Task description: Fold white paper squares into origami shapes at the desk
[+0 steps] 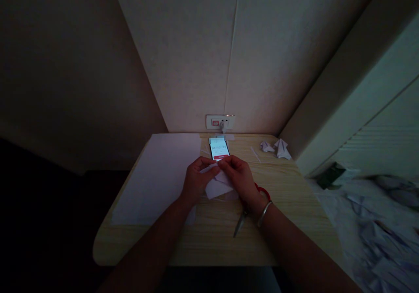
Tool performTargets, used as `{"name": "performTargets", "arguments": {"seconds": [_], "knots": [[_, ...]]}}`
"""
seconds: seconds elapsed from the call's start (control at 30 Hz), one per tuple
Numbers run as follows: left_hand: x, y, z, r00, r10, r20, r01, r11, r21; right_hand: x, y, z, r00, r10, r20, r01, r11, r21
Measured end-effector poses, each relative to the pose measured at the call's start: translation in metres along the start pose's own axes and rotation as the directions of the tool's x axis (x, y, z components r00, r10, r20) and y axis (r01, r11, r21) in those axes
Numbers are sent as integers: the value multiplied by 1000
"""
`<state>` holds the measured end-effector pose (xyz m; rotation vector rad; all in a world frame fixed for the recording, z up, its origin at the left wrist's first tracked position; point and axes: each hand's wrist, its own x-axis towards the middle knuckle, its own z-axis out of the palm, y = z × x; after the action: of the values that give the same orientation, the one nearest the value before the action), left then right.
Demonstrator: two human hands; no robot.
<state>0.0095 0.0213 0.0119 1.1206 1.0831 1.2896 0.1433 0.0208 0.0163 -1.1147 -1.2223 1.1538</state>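
Over the middle of a small wooden table (288, 201), my left hand (195, 180) and my right hand (238, 176) meet, both pinched on a piece of folded white paper (216, 187) held just above the tabletop. My right wrist wears a metal bangle (263, 213). Under that wrist lie scissors (244, 216) with red handles, blades pointing towards me. A phone (219, 149) with a lit screen showing a timer lies just beyond my fingers.
A stack of white paper sheets (157, 175) covers the table's left part. Two folded paper figures (276, 148) sit at the far right corner. A wall socket (220, 121) with a plug is behind the phone. A bed with rumpled bedding (376, 223) lies to the right.
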Motion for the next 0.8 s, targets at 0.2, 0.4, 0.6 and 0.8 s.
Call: {"name": "performTargets", "arguments": {"seconds": [0.2, 0.4, 0.6, 0.8], "knots": [[0, 1, 1, 997, 14, -73, -14, 1000, -6, 1, 0, -2, 999, 35, 22, -35, 999, 20], [3, -3, -2, 988, 62, -144, -68, 997, -36, 2, 3, -3, 986, 133, 98, -139, 989, 59], [2, -3, -1, 992, 41, -120, -49, 996, -68, 3, 7, -4, 992, 93, 82, -92, 996, -10], [1, 0, 0, 991, 63, -114, -71, 996, -63, 1, 4, -2, 993, 89, 73, -86, 996, -34]]}}
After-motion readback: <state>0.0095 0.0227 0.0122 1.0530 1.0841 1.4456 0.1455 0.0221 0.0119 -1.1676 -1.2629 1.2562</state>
